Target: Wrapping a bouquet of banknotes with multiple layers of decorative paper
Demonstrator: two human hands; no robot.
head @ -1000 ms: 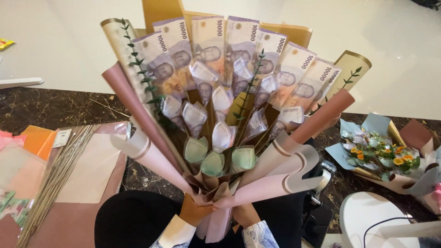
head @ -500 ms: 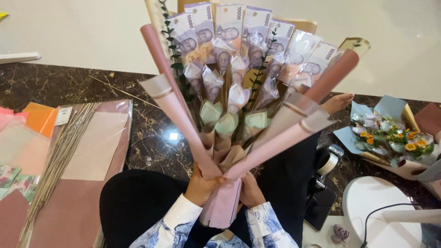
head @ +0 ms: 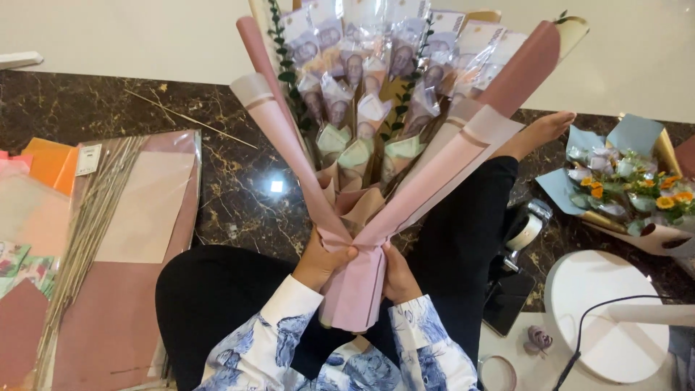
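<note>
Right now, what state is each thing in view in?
Banknote bouquet: upright, pink wrap gathered at its neck.
Left hand: gripping the neck.
Right hand: gripping the neck.
Flower bouquet: lying on the floor, wrapped.
Wrapping sheets: flat, stacked.
Thin sticks: bundled, lying on the sheets.
Tape roll: lying on the floor.

My left hand (head: 323,262) and right hand (head: 399,273) now fully in view gripping the banknote bouquet (head: 376,145) stem, bouquet swung further from me, tilted up-right versus earlier
</note>
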